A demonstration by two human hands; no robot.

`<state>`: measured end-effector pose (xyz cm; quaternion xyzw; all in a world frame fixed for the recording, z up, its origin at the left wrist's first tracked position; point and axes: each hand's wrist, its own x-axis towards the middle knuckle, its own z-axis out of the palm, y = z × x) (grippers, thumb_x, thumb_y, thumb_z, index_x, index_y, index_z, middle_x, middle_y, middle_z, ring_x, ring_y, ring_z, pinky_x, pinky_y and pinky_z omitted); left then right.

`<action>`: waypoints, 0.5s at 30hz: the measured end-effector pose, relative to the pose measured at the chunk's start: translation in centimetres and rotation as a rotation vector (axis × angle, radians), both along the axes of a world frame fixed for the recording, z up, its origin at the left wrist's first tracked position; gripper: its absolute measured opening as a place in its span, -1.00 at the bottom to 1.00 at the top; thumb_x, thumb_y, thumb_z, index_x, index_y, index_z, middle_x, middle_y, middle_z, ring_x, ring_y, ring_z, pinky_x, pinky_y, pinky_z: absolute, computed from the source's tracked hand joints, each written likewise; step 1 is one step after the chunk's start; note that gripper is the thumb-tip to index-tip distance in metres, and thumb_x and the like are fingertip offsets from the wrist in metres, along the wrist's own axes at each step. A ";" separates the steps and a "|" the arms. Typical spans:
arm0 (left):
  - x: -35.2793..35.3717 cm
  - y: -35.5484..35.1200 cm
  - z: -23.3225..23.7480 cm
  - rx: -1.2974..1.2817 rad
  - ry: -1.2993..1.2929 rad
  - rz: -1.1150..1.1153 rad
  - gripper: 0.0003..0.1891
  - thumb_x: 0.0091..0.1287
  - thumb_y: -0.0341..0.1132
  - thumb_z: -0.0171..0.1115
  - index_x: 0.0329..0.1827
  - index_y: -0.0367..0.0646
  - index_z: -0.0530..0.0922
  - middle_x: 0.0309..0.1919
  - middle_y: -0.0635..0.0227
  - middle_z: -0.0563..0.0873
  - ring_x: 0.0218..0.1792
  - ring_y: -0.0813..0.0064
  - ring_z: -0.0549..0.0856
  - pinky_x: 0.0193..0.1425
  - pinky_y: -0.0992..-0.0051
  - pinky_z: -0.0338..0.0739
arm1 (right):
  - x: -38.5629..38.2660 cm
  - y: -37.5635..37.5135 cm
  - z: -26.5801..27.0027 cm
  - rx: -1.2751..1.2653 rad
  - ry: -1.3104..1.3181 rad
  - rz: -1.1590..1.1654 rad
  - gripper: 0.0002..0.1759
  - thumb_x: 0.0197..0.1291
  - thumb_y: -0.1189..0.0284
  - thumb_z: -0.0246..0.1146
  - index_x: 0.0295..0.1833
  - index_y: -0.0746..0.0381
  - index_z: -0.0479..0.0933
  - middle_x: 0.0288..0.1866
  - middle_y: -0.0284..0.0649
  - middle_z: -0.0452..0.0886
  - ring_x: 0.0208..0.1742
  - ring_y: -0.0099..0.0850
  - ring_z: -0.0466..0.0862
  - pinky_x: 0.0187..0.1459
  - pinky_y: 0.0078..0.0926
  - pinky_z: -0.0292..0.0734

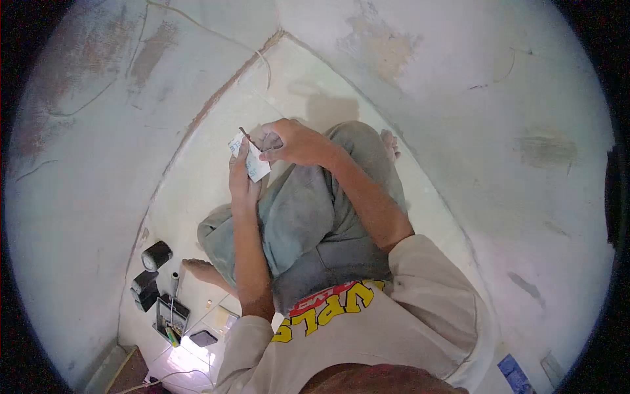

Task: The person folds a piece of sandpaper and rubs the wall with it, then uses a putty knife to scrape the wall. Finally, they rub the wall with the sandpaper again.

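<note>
**Printed card [258,171] held over the lap**

We see the left hand [240,172] clamped on it, apparently for steadiness; the right hand [296,142] has its thumb at the edge, its grip unclear to us. Crossed legs [298,207] lie below, perhaps propping the arms.

Head camera, one: worn by the person [371,190] before me; faces forward, steeply down; shirt [436,308] close, lap [302,207] beyond, floor corner [282,51] farthest; round, dark-edged field.
</note>
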<state>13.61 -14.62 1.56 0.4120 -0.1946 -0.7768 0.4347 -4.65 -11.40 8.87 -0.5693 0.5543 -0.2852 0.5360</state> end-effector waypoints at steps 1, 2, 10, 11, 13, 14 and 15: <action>0.2 0.0 0.0 0.004 0.001 -0.002 -0.78 0.46 -0.27 0.18 0.02 -0.20 0.52 -0.26 0.41 0.63 -0.30 0.57 0.66 -0.23 0.50 0.64 | 0.0 0.1 -0.2 0.004 0.001 -0.002 -0.27 0.08 0.13 0.44 0.25 0.38 0.43 0.19 0.11 0.49 0.23 -0.11 0.51 0.26 -0.30 0.41; 0.4 -0.1 0.0 -0.015 -0.033 -0.028 -0.79 0.46 -0.27 0.18 0.01 -0.19 0.52 -0.27 0.41 0.63 -0.30 0.57 0.66 -0.23 0.50 0.64 | 0.2 0.1 -0.5 -0.017 0.036 -0.018 -0.27 0.09 0.14 0.43 0.25 0.38 0.42 0.18 0.11 0.50 0.21 -0.11 0.53 0.25 -0.31 0.43; 0.2 -0.3 -0.2 0.014 -0.040 -0.001 -0.81 0.43 -0.29 0.22 -0.02 -0.17 0.50 -0.31 0.37 0.65 -0.32 0.51 0.68 -0.24 0.45 0.66 | 0.7 -0.1 -2.6 -0.167 0.057 -0.099 -0.28 0.09 0.20 0.45 0.25 0.40 0.41 0.12 0.14 0.52 0.12 -0.14 0.58 0.21 -0.30 0.47; 0.4 -0.4 -0.5 0.021 -0.027 -0.008 -0.81 0.43 -0.30 0.22 -0.02 -0.18 0.50 -0.30 0.36 0.66 -0.32 0.49 0.69 -0.25 0.45 0.66 | 0.3 -0.1 -2.1 -0.111 0.032 -0.061 -0.29 0.08 0.21 0.45 0.24 0.40 0.41 0.11 0.13 0.53 0.11 -0.14 0.59 0.20 -0.30 0.48; 0.4 -0.5 -0.5 0.026 -0.014 -0.013 -0.81 0.42 -0.30 0.22 -0.02 -0.18 0.49 -0.28 0.35 0.66 -0.32 0.48 0.69 -0.26 0.45 0.65 | 0.3 -0.2 -2.1 -0.058 0.005 -0.021 -0.29 0.07 0.22 0.46 0.24 0.40 0.42 0.10 0.12 0.54 0.11 -0.14 0.59 0.19 -0.30 0.49; 0.3 -0.4 -0.5 0.023 -0.002 0.002 -0.82 0.43 -0.31 0.21 -0.02 -0.18 0.49 -0.28 0.35 0.65 -0.32 0.48 0.69 -0.26 0.45 0.65 | 0.5 -0.2 -3.2 -0.099 0.030 -0.040 -0.30 0.07 0.22 0.46 0.23 0.40 0.42 0.09 0.11 0.54 0.09 -0.14 0.60 0.17 -0.30 0.49; 0.2 -0.3 -0.3 0.020 0.012 0.016 -0.83 0.43 -0.31 0.21 -0.03 -0.18 0.49 -0.29 0.35 0.65 -0.32 0.48 0.69 -0.27 0.45 0.65 | 0.7 -0.3 -3.0 -0.141 0.057 -0.060 -0.31 0.07 0.23 0.45 0.22 0.40 0.43 0.08 0.09 0.55 0.08 -0.14 0.60 0.16 -0.30 0.50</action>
